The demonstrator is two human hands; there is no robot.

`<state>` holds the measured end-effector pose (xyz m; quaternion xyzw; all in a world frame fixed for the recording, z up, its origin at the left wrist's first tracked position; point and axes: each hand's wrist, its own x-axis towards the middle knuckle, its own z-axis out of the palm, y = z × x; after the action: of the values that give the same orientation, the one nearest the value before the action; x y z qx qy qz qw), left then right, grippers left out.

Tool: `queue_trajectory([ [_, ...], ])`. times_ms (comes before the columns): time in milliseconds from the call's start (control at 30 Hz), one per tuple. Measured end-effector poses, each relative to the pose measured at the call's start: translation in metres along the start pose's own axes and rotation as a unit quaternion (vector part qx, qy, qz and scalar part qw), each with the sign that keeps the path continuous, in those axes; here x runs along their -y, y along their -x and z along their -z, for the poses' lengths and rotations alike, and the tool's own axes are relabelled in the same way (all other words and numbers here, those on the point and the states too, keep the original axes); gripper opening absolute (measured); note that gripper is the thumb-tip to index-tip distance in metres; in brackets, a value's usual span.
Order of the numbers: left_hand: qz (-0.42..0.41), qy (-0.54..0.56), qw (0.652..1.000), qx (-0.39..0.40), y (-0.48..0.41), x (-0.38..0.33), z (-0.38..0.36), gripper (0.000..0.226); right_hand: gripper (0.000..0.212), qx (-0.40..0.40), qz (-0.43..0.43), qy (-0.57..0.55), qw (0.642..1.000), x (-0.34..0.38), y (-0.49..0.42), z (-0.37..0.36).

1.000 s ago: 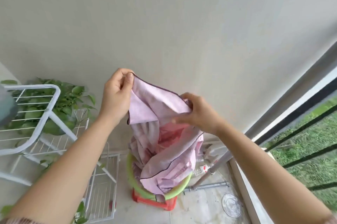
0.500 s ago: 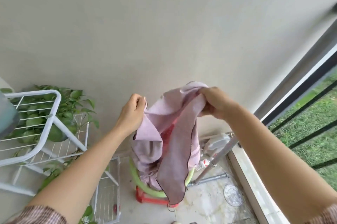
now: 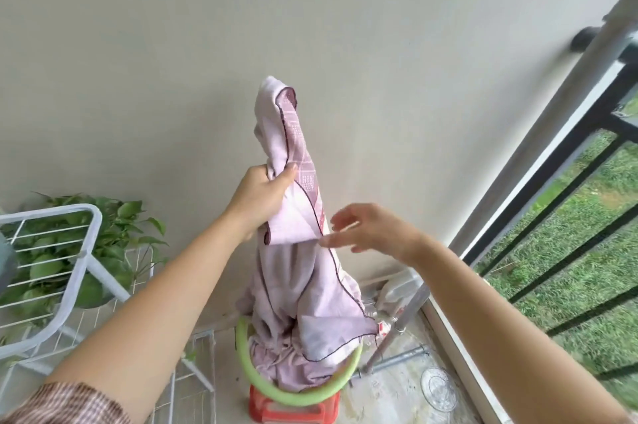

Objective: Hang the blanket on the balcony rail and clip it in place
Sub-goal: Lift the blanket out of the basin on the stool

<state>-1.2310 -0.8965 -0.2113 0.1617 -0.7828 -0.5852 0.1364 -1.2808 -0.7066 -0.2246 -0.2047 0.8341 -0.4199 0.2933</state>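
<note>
**Blanket up in one hand, rail waiting on the right**

Left hand is clamped on the blanket, fingers curled tight round a bunch of the pale pink cloth; a loose corner with dark piping stands up above the fist; the rest drops straight down in folds into the green basin, where the bottom of it lies heaped; the basin sits on a red stool on the floor. Right hand is spread open, fingers apart and blurred, just beside the blanket's hanging edge; whether the fingertips touch the cloth, hard to call; it grips nothing. Over on the right, the rail runs up diagonally, dark bars below it and grass beyond; the blanket is well apart from it. On the left, a white rack with a leafy plant behind it, against the plain wall.
</note>
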Motion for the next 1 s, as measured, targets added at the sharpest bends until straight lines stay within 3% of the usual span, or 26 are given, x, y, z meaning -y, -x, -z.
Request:
queue_trajectory([
  [33, -0.011, 0.020, 1.000, -0.001, -0.004, -0.013, 0.000, 0.030, 0.057, 0.022, -0.016, 0.091, 0.996, -0.013, -0.003, -0.014],
  [100, -0.039, 0.052, 0.998, 0.006, -0.013, -0.041, 0.000, 0.026, 0.044, 0.034, -0.017, 0.191, 0.981, -0.031, -0.011, -0.038],
  [200, -0.087, 0.073, 0.993, 0.012, -0.021, -0.078, 0.007, 0.024, 0.030, -0.023, -0.013, 0.215, 0.976, -0.032, -0.023, -0.036],
  [300, -0.137, 0.071, 0.988, -0.026, -0.026, -0.122, 0.029, 0.025, 0.025, -0.099, -0.022, 0.088, 0.991, 0.006, -0.016, 0.013],
  [367, -0.173, 0.096, 0.977, -0.075, -0.028, -0.161, 0.048, 0.019, 0.025, -0.149, 0.059, -0.068, 0.985, 0.054, 0.003, 0.054],
  [467, -0.244, 0.142, 0.952, -0.115, -0.024, -0.221, 0.073, 0.017, 0.031, -0.200, 0.299, -0.278, 0.891, 0.131, 0.044, 0.107],
  [533, -0.269, 0.158, 0.943, -0.115, -0.025, -0.243, 0.079, 0.018, 0.018, -0.159, 0.387, -0.259, 0.871, 0.158, 0.061, 0.120],
  [567, -0.265, 0.154, 0.945, -0.112, -0.027, -0.247, 0.076, 0.018, 0.021, -0.128, 0.385, -0.211, 0.889, 0.162, 0.060, 0.116],
  [633, -0.246, 0.119, 0.957, -0.095, -0.033, -0.242, 0.058, 0.020, 0.064, -0.076, 0.350, -0.140, 0.923, 0.156, 0.042, 0.091],
  [667, -0.240, 0.095, 0.963, -0.076, -0.034, -0.233, 0.046, 0.023, 0.075, -0.088, 0.339, -0.115, 0.930, 0.149, 0.028, 0.072],
  [700, -0.234, 0.073, 0.969, -0.043, -0.033, -0.221, 0.034, 0.024, 0.071, -0.127, 0.326, -0.097, 0.932, 0.139, 0.014, 0.054],
  [800, -0.182, 0.052, 0.969, 0.159, -0.018, -0.183, 0.022, 0.020, 0.012, -0.278, 0.277, -0.117, 0.912, 0.106, -0.010, 0.034],
  [833, -0.159, 0.070, 0.963, 0.205, -0.016, -0.167, 0.028, 0.021, 0.009, -0.291, 0.258, -0.145, 0.910, 0.095, -0.009, 0.038],
  [867, -0.138, 0.091, 0.963, 0.213, -0.015, -0.148, 0.037, 0.023, 0.011, -0.284, 0.229, -0.182, 0.913, 0.082, -0.008, 0.046],
  [933, -0.089, 0.088, 0.983, 0.135, -0.023, -0.099, 0.055, 0.031, 0.024, -0.244, 0.183, -0.274, 0.912, 0.068, -0.001, 0.059],
  [1000, -0.017, 0.000, 0.997, 0.082, -0.029, -0.041, 0.055, 0.045, 0.022, -0.209, 0.158, -0.338, 0.904, 0.064, 0.007, 0.067],
])
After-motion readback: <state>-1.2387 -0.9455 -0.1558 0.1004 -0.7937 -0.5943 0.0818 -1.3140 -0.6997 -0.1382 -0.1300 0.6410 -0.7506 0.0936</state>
